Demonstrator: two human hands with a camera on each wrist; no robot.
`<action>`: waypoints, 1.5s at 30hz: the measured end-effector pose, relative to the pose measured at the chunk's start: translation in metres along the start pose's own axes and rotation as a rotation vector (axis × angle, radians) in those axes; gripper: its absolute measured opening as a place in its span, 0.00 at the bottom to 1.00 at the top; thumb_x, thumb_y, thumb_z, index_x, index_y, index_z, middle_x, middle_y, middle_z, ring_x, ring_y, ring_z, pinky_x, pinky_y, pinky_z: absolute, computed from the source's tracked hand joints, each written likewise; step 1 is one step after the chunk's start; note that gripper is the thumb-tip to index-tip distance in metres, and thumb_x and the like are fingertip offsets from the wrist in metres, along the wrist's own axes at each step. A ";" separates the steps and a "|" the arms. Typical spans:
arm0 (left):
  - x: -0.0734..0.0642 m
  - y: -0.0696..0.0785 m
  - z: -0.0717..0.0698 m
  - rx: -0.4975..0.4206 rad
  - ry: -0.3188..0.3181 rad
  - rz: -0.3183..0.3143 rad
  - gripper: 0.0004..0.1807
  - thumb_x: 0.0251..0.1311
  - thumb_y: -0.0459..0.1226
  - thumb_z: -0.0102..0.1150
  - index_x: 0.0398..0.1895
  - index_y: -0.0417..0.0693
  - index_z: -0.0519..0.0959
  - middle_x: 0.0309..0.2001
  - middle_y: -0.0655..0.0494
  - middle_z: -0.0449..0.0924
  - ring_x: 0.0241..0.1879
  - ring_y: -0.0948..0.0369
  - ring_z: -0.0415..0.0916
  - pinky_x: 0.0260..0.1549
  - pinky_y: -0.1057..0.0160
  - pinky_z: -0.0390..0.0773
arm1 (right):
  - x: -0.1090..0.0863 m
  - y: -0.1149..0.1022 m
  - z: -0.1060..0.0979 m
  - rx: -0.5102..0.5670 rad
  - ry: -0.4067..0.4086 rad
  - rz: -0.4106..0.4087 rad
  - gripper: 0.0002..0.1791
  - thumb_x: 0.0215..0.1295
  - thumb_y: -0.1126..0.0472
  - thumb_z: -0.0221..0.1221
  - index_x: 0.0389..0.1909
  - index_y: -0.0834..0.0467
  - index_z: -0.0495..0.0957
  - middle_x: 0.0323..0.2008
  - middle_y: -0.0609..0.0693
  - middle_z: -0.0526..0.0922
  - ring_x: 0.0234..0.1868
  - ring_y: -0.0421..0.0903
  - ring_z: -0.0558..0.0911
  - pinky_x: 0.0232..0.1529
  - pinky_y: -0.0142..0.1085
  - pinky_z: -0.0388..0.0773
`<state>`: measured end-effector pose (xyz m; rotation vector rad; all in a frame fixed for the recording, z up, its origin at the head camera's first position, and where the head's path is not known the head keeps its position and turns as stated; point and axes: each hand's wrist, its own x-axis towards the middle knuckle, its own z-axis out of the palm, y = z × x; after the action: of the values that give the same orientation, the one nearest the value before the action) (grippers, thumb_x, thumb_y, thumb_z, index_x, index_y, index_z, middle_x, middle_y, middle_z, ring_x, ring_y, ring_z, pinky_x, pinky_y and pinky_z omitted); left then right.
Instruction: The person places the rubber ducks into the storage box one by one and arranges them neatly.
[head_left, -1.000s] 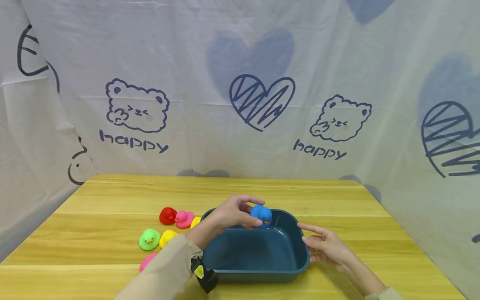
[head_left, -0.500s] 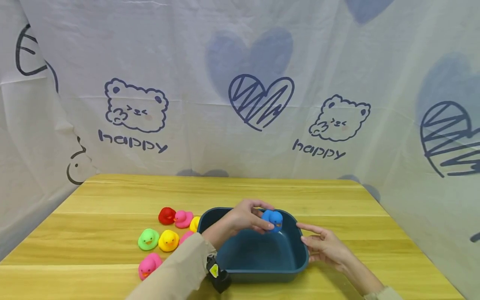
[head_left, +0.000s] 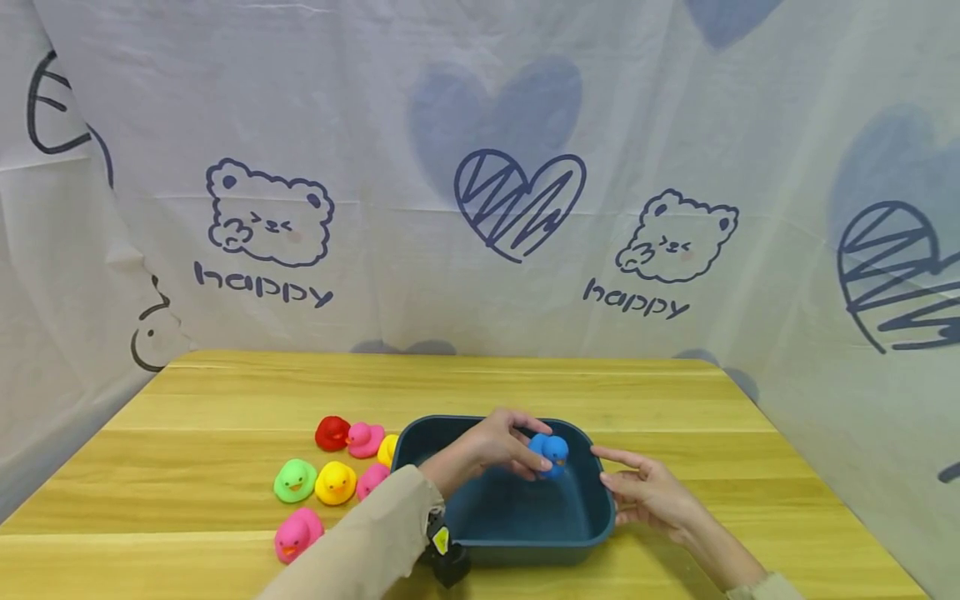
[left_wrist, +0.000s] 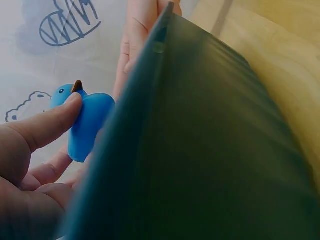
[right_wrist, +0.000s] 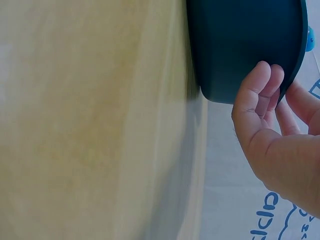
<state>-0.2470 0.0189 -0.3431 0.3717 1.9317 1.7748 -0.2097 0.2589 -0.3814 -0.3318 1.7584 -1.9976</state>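
Note:
My left hand (head_left: 501,443) pinches a blue rubber duck (head_left: 553,452) between thumb and fingers, inside the outline of a dark teal plastic basin (head_left: 517,553). Seen from the left wrist, the thumb presses the front of the duck (left_wrist: 89,122), just beyond the basin's rim (left_wrist: 112,132). At the basin's right end, my right hand (head_left: 651,492) holds the rim. In the right wrist view, fingertips (right_wrist: 261,70) lie against the outer wall, with the thumb at the edge. The basin's left part is partly hidden behind my left forearm.
Left of the basin, several rubber ducks stand on the wooden table (head_left: 195,467): a red one (head_left: 332,433), a green one (head_left: 295,480), yellow ones such as this duck (head_left: 335,482), and pink ones such as this duck (head_left: 297,534). A printed cloth (head_left: 390,250) hangs behind.
My left hand has carried the blue duck to the right and lower into the basin. My right hand stays at the rim. More ducks show behind the left sleeve.

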 end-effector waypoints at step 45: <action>0.001 0.024 -0.002 0.203 0.050 -0.139 0.20 0.43 0.21 0.63 0.43 0.36 0.74 0.25 0.41 0.76 0.20 0.55 0.77 0.25 0.58 0.79 | -0.003 -0.003 0.006 -0.043 0.074 0.047 0.31 0.62 0.63 0.54 0.64 0.65 0.55 0.26 0.49 0.79 0.22 0.40 0.77 0.24 0.31 0.77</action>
<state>-0.2520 0.0201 -0.3195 0.2563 2.1254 1.5187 -0.2054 0.2555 -0.3774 -0.2306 1.8386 -1.9646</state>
